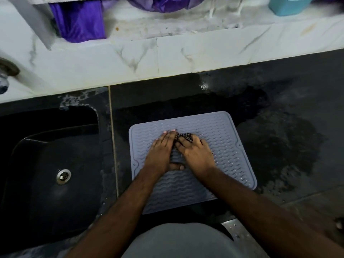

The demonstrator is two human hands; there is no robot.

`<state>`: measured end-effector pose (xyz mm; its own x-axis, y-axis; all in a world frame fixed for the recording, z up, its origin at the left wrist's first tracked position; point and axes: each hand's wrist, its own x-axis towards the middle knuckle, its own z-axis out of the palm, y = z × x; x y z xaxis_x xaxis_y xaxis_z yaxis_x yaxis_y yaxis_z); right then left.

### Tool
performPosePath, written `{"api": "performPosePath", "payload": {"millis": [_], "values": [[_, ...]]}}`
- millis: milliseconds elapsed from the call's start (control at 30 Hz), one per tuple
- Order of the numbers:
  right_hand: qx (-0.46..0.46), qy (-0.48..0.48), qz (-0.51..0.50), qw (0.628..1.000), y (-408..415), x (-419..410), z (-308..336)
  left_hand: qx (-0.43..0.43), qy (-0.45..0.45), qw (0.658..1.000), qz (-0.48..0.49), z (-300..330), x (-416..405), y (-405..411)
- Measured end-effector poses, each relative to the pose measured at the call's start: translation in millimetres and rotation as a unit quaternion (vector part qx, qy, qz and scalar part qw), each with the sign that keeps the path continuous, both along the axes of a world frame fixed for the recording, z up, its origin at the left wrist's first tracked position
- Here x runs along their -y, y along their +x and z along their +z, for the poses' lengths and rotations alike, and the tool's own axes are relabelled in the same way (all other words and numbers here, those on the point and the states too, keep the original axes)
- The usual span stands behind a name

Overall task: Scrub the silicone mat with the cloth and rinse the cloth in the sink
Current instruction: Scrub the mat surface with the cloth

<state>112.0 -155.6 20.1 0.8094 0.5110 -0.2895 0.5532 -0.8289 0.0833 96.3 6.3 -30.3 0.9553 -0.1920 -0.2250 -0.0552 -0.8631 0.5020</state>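
Note:
A grey silicone mat [219,138] with wavy ridges lies flat on the wet black counter, right of the sink. Both my hands rest on its middle. My left hand [161,152] lies palm down with fingers stretched forward. My right hand [195,153] presses beside it, fingers closed over a small dark checked cloth [185,136], whose bunched end sticks out past the fingertips. The two hands touch each other over the cloth. Most of the cloth is hidden under the hands.
A black sink [37,155] with a metal drain [63,176] sits to the left. Its tap [5,75] shows at the far left edge. A white marble ledge [167,56] runs behind, with purple fabric [80,21] and a teal container [290,4] beyond. Water pools on the counter [279,138].

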Motion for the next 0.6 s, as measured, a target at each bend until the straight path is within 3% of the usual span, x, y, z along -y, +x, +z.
{"api": "performPosePath", "payload": {"millis": [367,600], "values": [[0.005,-0.041,0.023,0.999,36,85,10,-0.022,-0.014,1.0,-0.005,3,-2,0],[-0.003,-0.021,-0.01,1.0,40,80,11,-0.028,0.013,0.999,0.014,12,14,10]]}}
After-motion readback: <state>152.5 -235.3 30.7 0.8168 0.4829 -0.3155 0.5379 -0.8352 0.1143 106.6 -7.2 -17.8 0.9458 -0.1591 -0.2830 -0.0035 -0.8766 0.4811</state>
